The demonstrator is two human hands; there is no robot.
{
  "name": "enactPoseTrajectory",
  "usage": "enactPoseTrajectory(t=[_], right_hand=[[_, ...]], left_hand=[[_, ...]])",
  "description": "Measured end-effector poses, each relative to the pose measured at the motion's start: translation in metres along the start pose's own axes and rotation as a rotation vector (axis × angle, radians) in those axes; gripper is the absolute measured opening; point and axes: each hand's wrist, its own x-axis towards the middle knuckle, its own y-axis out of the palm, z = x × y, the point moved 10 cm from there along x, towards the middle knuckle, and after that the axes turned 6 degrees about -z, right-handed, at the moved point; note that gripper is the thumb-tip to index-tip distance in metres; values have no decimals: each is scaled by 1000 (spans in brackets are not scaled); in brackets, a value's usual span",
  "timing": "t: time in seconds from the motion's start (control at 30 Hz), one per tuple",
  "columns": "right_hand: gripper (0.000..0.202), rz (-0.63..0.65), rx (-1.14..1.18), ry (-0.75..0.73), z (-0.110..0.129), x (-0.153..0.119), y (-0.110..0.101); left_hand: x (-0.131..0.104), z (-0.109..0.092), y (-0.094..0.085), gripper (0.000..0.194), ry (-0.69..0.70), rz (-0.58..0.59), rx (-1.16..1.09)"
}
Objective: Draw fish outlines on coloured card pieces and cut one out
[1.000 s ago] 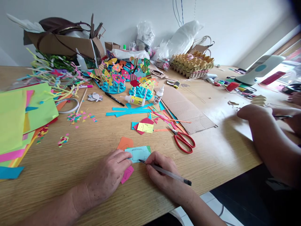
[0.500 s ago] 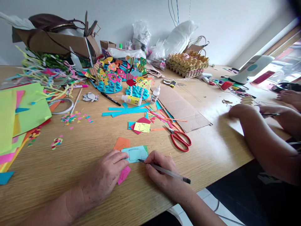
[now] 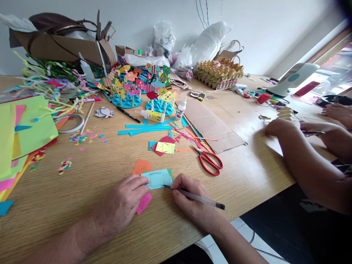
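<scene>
A light blue piece of paper (image 3: 161, 179) with a fish outline drawn on it lies on the table before me. My left hand (image 3: 125, 200) holds its left end down with bent fingertips. In my right hand (image 3: 192, 200) is a pen (image 3: 202, 198), gripped between thumb and fingers, its tip at the paper's lower edge. An orange piece (image 3: 141, 166), a green one (image 3: 170, 172) and a pink one (image 3: 144, 204) stick out around the blue paper. Farther off, a yellow piece with a drawn fish (image 3: 165, 147) rests on a dark red one (image 3: 168, 140).
Red-handled scissors (image 3: 210, 163) lie right of the papers, near a cardboard sheet (image 3: 211, 126). Behind stand glue bottles (image 3: 180, 109) and colourful paper fish (image 3: 132, 90) on blue bases. Coloured sheets (image 3: 33, 128) are at left. Another person's arm (image 3: 305, 161) rests at right.
The pen tip has shifted slightly right along the blue paper's lower edge, with my right hand. My left hand stays on the paper. The whole view has moved a little.
</scene>
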Motion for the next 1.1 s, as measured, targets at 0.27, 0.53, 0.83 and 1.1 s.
enactPoseTrajectory(t=[0.27, 0.53, 0.83, 1.1], right_hand=[[11, -2, -4, 9, -1, 0, -1], [8, -25, 72, 55, -7, 0, -4], [5, 40, 192, 69, -2, 0, 7], [11, 58, 105, -75, 12, -1, 14]], left_hand=[[-2, 1, 1, 31, 1, 6, -20], [0, -1, -1, 33, 9, 1, -12], [-3, 2, 0, 35, -40, -45, -25], [0, 1, 5, 31, -34, 60, -18]])
